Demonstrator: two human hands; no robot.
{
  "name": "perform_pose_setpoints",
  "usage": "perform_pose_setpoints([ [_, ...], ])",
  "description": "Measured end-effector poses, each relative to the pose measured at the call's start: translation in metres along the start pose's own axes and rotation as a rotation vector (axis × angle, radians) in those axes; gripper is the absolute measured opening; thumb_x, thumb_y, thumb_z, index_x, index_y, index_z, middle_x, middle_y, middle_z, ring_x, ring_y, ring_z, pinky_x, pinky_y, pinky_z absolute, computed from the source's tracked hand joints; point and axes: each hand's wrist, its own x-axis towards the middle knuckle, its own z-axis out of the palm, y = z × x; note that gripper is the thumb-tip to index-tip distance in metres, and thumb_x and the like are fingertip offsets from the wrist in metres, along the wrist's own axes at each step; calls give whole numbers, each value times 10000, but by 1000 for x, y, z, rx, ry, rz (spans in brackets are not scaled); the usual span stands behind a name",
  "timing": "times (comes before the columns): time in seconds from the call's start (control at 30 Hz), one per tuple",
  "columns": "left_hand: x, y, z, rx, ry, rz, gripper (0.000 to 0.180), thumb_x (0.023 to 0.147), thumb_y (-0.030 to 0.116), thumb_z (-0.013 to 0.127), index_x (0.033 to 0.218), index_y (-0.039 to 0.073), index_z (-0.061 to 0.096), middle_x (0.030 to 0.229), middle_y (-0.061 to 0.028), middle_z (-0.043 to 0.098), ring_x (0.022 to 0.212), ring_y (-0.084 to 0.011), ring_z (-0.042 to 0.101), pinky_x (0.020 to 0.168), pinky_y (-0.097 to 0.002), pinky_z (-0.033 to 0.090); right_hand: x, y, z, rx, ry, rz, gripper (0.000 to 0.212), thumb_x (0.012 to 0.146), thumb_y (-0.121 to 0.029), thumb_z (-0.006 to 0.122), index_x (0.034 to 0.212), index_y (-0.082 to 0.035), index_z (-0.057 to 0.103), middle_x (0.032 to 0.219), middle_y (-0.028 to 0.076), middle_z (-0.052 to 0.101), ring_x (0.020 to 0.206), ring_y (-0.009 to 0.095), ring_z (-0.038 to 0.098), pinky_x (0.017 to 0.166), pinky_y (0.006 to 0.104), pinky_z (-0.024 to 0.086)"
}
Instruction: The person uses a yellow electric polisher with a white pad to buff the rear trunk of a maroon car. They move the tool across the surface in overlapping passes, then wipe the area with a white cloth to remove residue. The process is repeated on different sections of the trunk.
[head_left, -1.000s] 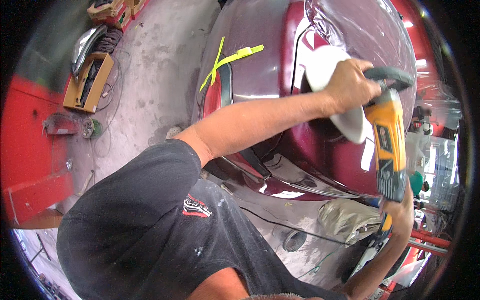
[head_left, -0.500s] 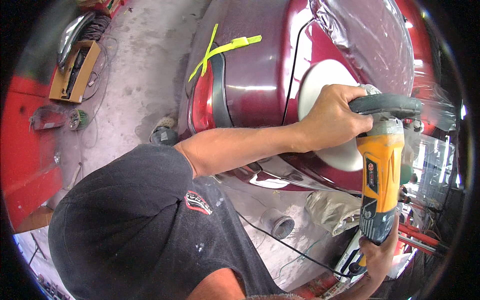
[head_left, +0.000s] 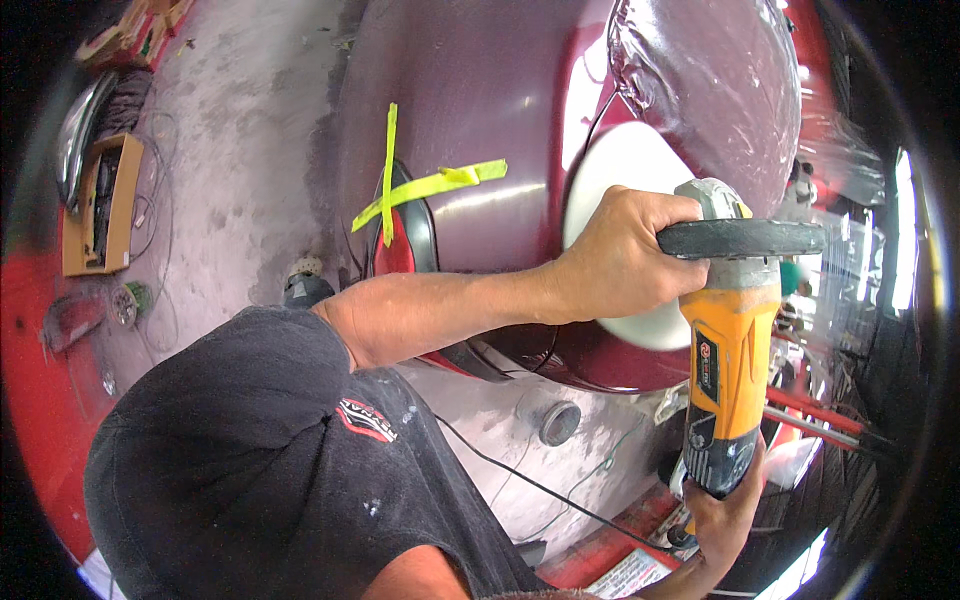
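Note:
An orange, black and grey electric polisher [head_left: 735, 340] is in both my hands, its body running toward me on the right. My left hand [head_left: 630, 250] is wrapped round the black loop handle [head_left: 740, 240] near the polisher's head. Lower down, my right hand [head_left: 725, 515] grips the rear end of the body, with part of the fingers hidden behind it. The large white pad [head_left: 620, 175] lies against a glossy maroon car [head_left: 500, 130] and overlaps a panel seam. My left hand and the handle hide part of the pad.
Clear plastic film [head_left: 715, 90] covers the car beyond the pad. Yellow tape [head_left: 445, 182] crosses by the red tail light [head_left: 393, 250]. A black cord [head_left: 520, 475] trails from the polisher past a grey cylinder [head_left: 560, 425]. A cardboard box [head_left: 125, 200] stands left; red bars [head_left: 815, 412] are on the right.
The whole view has shifted. Against the car, the polisher and its pad have moved left, so the pad now overlaps the seam it was beside. Both hands keep their grip.

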Motion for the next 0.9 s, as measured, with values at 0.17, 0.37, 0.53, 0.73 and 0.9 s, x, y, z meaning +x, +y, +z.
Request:
perform_pose_setpoints([
  [0.17, 28, 2, -20, -3, -79, -39, 138, 822, 17, 739, 951, -30, 730, 738, -1, 650, 676, -45, 534, 592, -257, 441, 1, -36, 11, -8, 42, 143, 986, 599, -8, 770, 1508, 30, 388, 1313, 181, 584, 1253, 279, 550, 1141, 371, 352],
  [0.37, 56, -3, -33, -10, -67, 10, 109, 796, 42, 744, 863, -40, 720, 679, -29, 653, 670, -42, 547, 593, -262, 463, -4, -53, 22, -109, 111, 190, 979, 634, -15, 738, 1529, 54, 347, 1343, 197, 552, 1255, 275, 535, 1137, 356, 349],
  [0.53, 65, -8, -39, 4, -86, -4, 137, 795, 63, 756, 876, -41, 722, 679, -24, 653, 656, -33, 535, 585, -262, 463, 11, -58, 42, -140, 146, 172, 945, 664, 6, 691, 1536, 56, 332, 1371, 190, 535, 1256, 272, 528, 1129, 338, 350],
  [0.73, 35, 5, -41, -118, -124, -103, 97, 812, 51, 734, 832, -34, 692, 661, 38, 578, 644, -27, 491, 562, -264, 420, -28, -66, 70, -203, 194, 148, 868, 668, 23, 656, 1490, 35, 381, 1359, 194, 545, 1274, 257, 522, 1130, 349, 353],
  [0.9, 13, 8, -52, -230, -213, -171, 46, 807, 21, 728, 822, -11, 699, 683, 58, 555, 679, -15, 478, 595, -248, 403, -61, -88, 88, -275, 241, 176, 861, 679, 23, 635, 1501, 27, 376, 1328, 191, 570, 1240, 274, 546, 1126, 354, 355],
])
